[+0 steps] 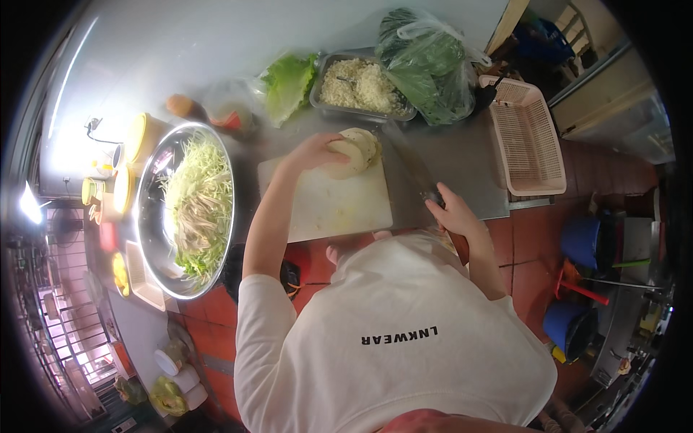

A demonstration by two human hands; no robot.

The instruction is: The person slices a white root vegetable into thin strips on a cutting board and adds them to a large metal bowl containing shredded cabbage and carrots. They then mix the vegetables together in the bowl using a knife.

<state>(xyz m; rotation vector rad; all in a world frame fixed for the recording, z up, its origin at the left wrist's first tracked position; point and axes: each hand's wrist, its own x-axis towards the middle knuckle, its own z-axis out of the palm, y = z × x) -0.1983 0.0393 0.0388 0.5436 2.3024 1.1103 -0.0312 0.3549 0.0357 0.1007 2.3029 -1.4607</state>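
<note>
My left hand (316,152) grips pale round slices (352,154) of what looks like a vegetable, its thumb and fingers around their left side. The slices overlap in a stack at the far right part of a white cutting board (341,208), which has small wet bits on its surface. To the right of the board, my right hand (455,208) is closed around the handle of a large knife (411,159). Its broad blade points away from me over the steel table, apart from the slices.
A large steel bowl (231,216) of shredded vegetables stands left. Behind the board are lettuce (289,86), a steel tray (357,115) of chopped pale food and a plastic bag (433,70) of greens. A pink basket (533,135) sits right; blue buckets (579,243) stand on the floor.
</note>
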